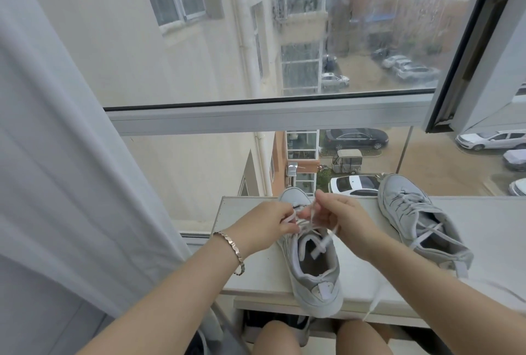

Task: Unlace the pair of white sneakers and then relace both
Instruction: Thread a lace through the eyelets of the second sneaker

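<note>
near sneaker [313, 263]: pale upper, smooth, leather-like, matt; lining inside looks like soft grey cloth.
far sneaker [421, 218]: same pale matt upper, stitched panels.
lace [319, 249]: flat woven cloth, white, dull.
bracelet [232, 248] on left wrist: metal, rose-gold tone, polished, links catching light.
ledge [489, 221]: white, smooth, matt; material unclear.
curtain [57, 155]: thin pale cloth, matt, soft folds.
window pane [341, 27]: glass, wet, streaked with drops.
window frame [256, 118]: smooth, pale grey, faint sheen; metal or plastic, cannot tell.
</note>
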Action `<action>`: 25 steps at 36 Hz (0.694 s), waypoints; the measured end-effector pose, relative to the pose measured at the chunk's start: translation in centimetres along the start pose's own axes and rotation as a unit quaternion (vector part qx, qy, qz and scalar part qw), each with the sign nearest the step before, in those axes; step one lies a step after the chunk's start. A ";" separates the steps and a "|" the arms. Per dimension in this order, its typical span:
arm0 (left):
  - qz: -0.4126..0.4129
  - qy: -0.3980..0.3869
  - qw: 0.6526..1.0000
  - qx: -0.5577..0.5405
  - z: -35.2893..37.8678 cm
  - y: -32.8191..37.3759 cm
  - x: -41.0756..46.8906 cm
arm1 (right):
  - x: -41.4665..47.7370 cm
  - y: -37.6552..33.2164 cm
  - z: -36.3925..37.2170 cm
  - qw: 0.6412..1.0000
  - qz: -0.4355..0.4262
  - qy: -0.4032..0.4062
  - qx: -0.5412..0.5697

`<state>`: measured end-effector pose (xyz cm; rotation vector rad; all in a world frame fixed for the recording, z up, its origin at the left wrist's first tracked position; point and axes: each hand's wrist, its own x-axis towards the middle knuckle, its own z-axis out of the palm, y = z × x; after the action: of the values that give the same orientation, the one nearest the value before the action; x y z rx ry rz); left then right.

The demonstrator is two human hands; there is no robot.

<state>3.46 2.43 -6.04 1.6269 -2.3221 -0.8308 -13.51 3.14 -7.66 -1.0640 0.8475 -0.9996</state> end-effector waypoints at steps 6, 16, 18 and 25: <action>-0.019 0.005 0.991 -0.132 -0.1 -0.4 0.0 | 0.7 0.1 0.7 0.995 0.014 0.009 -0.103; -0.129 0.049 0.910 -0.391 -0.8 -0.5 1.0 | 1.0 -0.1 -1.2 0.983 0.041 -0.041 -0.172; -0.130 0.053 0.900 -0.413 -0.7 -0.2 1.2 | 1.1 0.1 -1.2 0.980 0.036 -0.029 -0.192; -0.094 0.114 0.881 -0.449 -0.5 1.4 2.3 | 1.7 -0.1 0.0 0.967 0.023 -0.022 -0.254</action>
<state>1.66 0.47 -5.29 1.3878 -1.2752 -1.3834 -12.95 1.54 -7.70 -1.4855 1.1194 -0.7302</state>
